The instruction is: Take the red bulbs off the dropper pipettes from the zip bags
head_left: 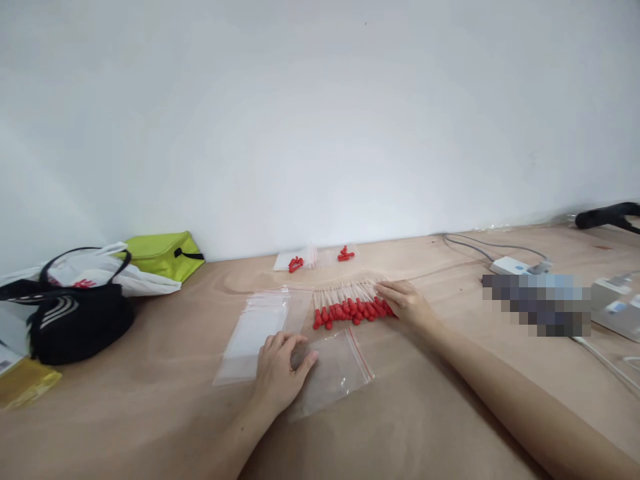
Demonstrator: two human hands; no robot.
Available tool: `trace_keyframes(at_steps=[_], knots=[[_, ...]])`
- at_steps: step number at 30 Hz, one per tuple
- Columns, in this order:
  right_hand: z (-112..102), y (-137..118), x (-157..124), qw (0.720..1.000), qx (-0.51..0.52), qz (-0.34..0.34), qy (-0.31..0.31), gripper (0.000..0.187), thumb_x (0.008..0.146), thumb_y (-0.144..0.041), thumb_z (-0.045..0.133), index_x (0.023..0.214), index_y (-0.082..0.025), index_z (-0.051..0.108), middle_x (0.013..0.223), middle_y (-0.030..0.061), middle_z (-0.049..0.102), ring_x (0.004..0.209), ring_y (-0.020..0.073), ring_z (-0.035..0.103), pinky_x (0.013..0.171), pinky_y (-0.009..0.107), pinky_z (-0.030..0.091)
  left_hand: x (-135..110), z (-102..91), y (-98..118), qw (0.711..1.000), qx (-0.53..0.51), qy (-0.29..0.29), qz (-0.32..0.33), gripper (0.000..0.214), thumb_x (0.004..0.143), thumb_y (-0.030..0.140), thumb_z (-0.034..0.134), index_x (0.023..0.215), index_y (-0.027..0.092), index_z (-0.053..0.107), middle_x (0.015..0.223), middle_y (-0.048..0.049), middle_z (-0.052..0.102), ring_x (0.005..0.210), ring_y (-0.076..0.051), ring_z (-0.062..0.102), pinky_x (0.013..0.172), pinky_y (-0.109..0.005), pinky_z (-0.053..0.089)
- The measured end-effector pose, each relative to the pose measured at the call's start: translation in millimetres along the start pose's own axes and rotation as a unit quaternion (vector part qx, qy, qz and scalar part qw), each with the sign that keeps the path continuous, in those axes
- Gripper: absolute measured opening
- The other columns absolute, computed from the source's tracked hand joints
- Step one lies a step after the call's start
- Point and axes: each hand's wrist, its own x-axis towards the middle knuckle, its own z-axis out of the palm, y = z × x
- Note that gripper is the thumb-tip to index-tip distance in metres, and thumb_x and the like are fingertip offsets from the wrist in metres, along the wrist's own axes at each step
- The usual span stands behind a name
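A row of several thin sticks with red tips (350,303) lies on the wooden table (165,400). My right hand (406,303) rests at the row's right end, fingers curled onto the sticks. My left hand (280,370) lies flat, fingers apart, on a clear zip bag with a red seal line (340,370). A stack of more clear zip bags (257,330) lies just left of that hand. Two filled small bags with red pieces (320,257) sit farther back near the wall.
A black bag (70,320), white plastic bag (100,270) and lime-green pouch (163,253) sit at the left. A yellow packet (25,383) lies at the left edge. White power adapters with cables (515,265) and a black object (607,215) are at the right.
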Motion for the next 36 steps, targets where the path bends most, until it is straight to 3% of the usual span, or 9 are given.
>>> trace_keyframes(at_steps=[8, 13, 17, 20, 22, 25, 29, 32, 36], knots=[[4.4, -0.3, -11.5, 0.993, -0.057, -0.051, -0.093, 0.028, 0.087, -0.021, 0.038, 0.102, -0.021, 0.062, 0.099, 0.0087, 0.064, 0.083, 0.0178, 0.059, 0.074, 0.034, 0.046, -0.2, -2.5, 6.9, 0.998, 0.006, -0.064, 0.004, 0.017, 0.076, 0.035, 0.051, 0.069, 0.019, 0.054, 0.075, -0.0018, 0.057, 0.076, -0.021, 0.052, 0.07, -0.036, 0.039], [6.5, -8.3, -11.5, 0.998, 0.004, 0.017, -0.058, 0.026, 0.087, -0.023, 0.037, 0.097, -0.02, 0.062, 0.092, 0.008, 0.063, 0.081, 0.0163, 0.058, 0.071, 0.029, 0.047, -4.5, -13.8, 7.7, 0.994, -0.076, -0.075, 0.028, 0.017, 0.083, 0.033, 0.037, 0.079, 0.02, 0.048, 0.059, 0.0034, 0.053, 0.055, -0.014, 0.049, 0.063, -0.03, 0.041], [6.7, -9.6, -9.2, 0.996, 0.028, 0.083, -0.009, 0.023, 0.085, -0.024, 0.04, 0.094, -0.018, 0.06, 0.087, 0.0082, 0.062, 0.079, 0.0161, 0.058, 0.069, 0.028, 0.045, 1.0, -26.7, -7.2, 0.989, -0.147, 0.021, -0.027, 0.025, 0.083, 0.037, 0.033, 0.092, 0.021, 0.05, 0.065, 0.0023, 0.057, 0.055, -0.014, 0.052, 0.056, -0.024, 0.042], [4.2, -10.7, -7.9, 0.994, -0.009, 0.109, 0.007, 0.022, 0.084, -0.026, 0.042, 0.09, -0.017, 0.061, 0.084, 0.0073, 0.062, 0.076, 0.0161, 0.057, 0.07, 0.03, 0.04, 9.3, -34.0, -28.5, 0.976, -0.152, 0.122, -0.095, 0.03, 0.078, 0.041, 0.035, 0.085, 0.019, 0.055, 0.068, -0.0004, 0.058, 0.054, -0.014, 0.051, 0.053, -0.023, 0.042], [2.4, -12.2, -8.0, 0.991, -0.045, 0.126, 0.012, 0.021, 0.084, -0.027, 0.043, 0.087, -0.018, 0.061, 0.082, 0.0063, 0.063, 0.076, 0.0165, 0.057, 0.071, 0.031, 0.036, 13.4, -35.9, -43.3, 0.97, -0.135, 0.141, -0.148, 0.032, 0.075, 0.042, 0.036, 0.082, 0.018, 0.057, 0.056, 0.0017, 0.05, 0.048, -0.014, 0.048, 0.049, -0.023, 0.04], [1.0, -15.0, -10.0, 0.986, -0.074, 0.148, 0.018, 0.02, 0.083, -0.029, 0.044, 0.084, -0.02, 0.062, 0.08, 0.005, 0.064, 0.078, 0.0173, 0.055, 0.072, 0.032, 0.032, 15.2, -34.5, -58.0, 0.967, -0.071, 0.114, -0.217, 0.03, 0.072, 0.034, 0.039, 0.087, 0.017, 0.059, 0.052, 0.0024, 0.046, 0.048, -0.016, 0.048, 0.05, -0.025, 0.041], [-1.3, -19.3, -14.8, 0.985, -0.071, 0.156, 0.018, 0.021, 0.083, -0.031, 0.045, 0.083, -0.02, 0.063, 0.079, 0.0051, 0.063, 0.079, 0.0184, 0.054, 0.073, 0.034, 0.033, 11.9, -29.6, -55.3, 0.963, 0.094, 0.075, -0.239, 0.032, 0.071, 0.019, 0.041, 0.095, 0.017, 0.061, 0.092, -0.0102, 0.055, 0.085, -0.025, 0.055, 0.074, -0.037, 0.044], [-4.3, -25.0, -17.5, 0.992, -0.023, 0.126, -0.017, 0.024, 0.082, -0.036, 0.046, 0.091, -0.019, 0.062, 0.085, 0.0067, 0.062, 0.081, 0.0185, 0.054, 0.074, 0.033, 0.037, 8.0, -25.9, -43.3, 0.954, 0.191, 0.102, -0.207, 0.033, 0.078, 0.024, 0.041, 0.105, 0.019, 0.059, 0.12, -0.0149, 0.043, 0.11, -0.033, 0.042, 0.085, -0.05, 0.035], [-4.1, -37.8, -15.4, 0.995, -0.003, 0.048, -0.092, 0.048, 0.078, -0.048, 0.05, 0.116, -0.019, 0.051, 0.112, 0.0116, 0.055, 0.102, 0.0225, 0.049, 0.084, 0.037, 0.039, 5.8, -16.5, -23.6, 0.977, 0.184, 0.109, -0.015, 0.033, 0.082, 0.03, 0.041, 0.11, 0.019, 0.056, 0.127, -0.0129, 0.043, 0.12, -0.03, 0.035, 0.095, -0.048, 0.028]])
